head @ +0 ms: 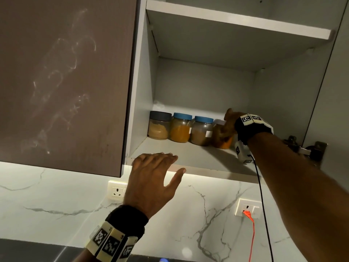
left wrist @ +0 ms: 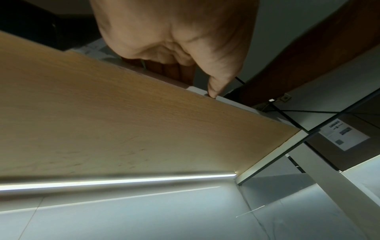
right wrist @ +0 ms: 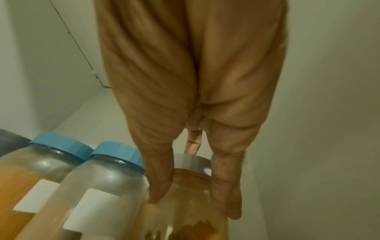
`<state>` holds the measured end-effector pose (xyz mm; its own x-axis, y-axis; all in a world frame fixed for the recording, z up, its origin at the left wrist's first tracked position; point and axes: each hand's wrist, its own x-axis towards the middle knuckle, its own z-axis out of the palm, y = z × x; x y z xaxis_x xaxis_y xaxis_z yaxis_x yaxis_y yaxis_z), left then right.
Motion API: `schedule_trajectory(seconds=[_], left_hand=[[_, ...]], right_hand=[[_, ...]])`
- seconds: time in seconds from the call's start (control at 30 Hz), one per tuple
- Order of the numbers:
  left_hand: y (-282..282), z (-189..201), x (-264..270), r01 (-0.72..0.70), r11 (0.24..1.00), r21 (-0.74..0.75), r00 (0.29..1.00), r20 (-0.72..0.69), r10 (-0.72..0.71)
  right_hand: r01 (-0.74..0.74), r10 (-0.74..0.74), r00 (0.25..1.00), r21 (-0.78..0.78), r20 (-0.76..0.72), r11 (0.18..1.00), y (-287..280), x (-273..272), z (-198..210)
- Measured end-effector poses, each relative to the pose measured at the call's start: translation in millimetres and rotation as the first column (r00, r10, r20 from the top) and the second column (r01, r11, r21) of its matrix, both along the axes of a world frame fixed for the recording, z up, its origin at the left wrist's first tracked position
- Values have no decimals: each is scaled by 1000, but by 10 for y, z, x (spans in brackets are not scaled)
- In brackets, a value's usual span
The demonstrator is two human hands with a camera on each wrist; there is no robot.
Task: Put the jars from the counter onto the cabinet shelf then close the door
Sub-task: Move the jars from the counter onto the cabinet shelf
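Observation:
Four spice jars stand in a row on the lower cabinet shelf point(head: 188, 157): a grey-lidded jar point(head: 159, 126), two blue-lidded jars point(head: 181, 128) point(head: 202, 131), and at the right end a jar of orange powder point(head: 223, 143). My right hand point(head: 226, 129) grips this last jar; in the right wrist view the thumb point(right wrist: 158, 186) and fingers point(right wrist: 226, 194) clasp its clear body point(right wrist: 185, 211) below the grey lid point(right wrist: 193, 164). My left hand point(head: 175, 163) rests on the shelf's front edge with straight fingers and the thumb below the edge, holding nothing.
A closed brown door point(head: 66, 82) covers the neighbouring cabinet on the left. The open door's hinges point(head: 306, 148) sit at the right side, behind my forearm. An upper shelf point(head: 236, 21) spans above. Two wall sockets point(head: 117, 190) point(head: 248, 208) sit on the marble backsplash; an orange cable point(head: 252, 239) hangs down.

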<state>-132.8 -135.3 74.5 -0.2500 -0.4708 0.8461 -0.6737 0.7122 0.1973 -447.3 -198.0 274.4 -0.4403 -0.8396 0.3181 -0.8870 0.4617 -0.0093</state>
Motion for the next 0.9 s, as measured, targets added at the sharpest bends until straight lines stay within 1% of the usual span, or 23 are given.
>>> schedule_trajectory(seconds=[0.1,0.17,0.23,0.3,0.37,0.4,0.47,0.5,0.53,0.57,0.6,0.63,0.67,0.7,0.73,0.77,0.8,0.83,0.87,0.9], left_hand=[[9,15,7,1,1000,1,1000,14,-1],[16,24,17,-1,1000,1,1000,27,1],[27,33,19,-5,1000,4,999,37,4],[33,51,8,-8,1000,-4,999,36,8],[35,54,3,-10,1000,-11,999,33,10],[42,27,7,-7,1000,-9,999,33,8],[42,35,5,-6,1000,-13,999,34,6],[47,20,3,-10,1000,-8,999,42,11],[44,36,2,-15,1000,-6,999,52,15],[55,14,3,-13,1000,2,998,63,13],[65,18,16,-6,1000,2,997,72,6],[73,18,35,4,1000,-5,996,86,-4],[90,0,57,19,1000,-10,995,99,-18],[102,1,87,35,999,-17,994,108,-33],[132,-32,112,50,999,-16,993,106,-48],[164,-59,137,72,997,-16,993,92,-71],[211,-103,156,102,995,-17,992,71,-100],[269,-174,169,135,991,-18,990,45,-134],[325,-261,186,158,987,-22,987,20,-158],[379,-386,219,157,987,-14,988,1,-157]], right_hand=[[-2,4,998,-37,59,999,-28,-80,-18],[13,-4,994,-76,112,997,96,8,-6],[-2,23,985,-122,169,993,206,119,43],[-66,109,975,-218,195,974,300,271,136],[-161,230,958,-343,172,926,431,502,245],[-219,297,944,-405,142,888,541,662,241],[-314,413,908,-536,73,784,811,974,236],[-327,467,880,-604,86,727,926,1079,156],[-355,542,834,-653,101,669,1079,1192,50],[-370,614,774,-674,158,640,1208,1264,-102],[-382,703,668,-697,245,607,1361,1359,-247],[-378,749,583,-712,313,592,1500,1429,-392],[-410,772,553,-704,314,580,1645,1534,-518],[-466,780,579,-690,237,555,1733,1621,-615],[-547,810,570,-672,137,498,1817,1710,-732],[-616,854,516,-663,67,424,1856,1790,-844],[-653,899,433,-667,59,358,1890,1847,-989],[-664,929,362,-678,80,317,1877,1853,-1179],[-662,937,326,-678,123,319,1860,1842,-1407],[-647,925,326,-667,195,369,1835,1833,-1659]])
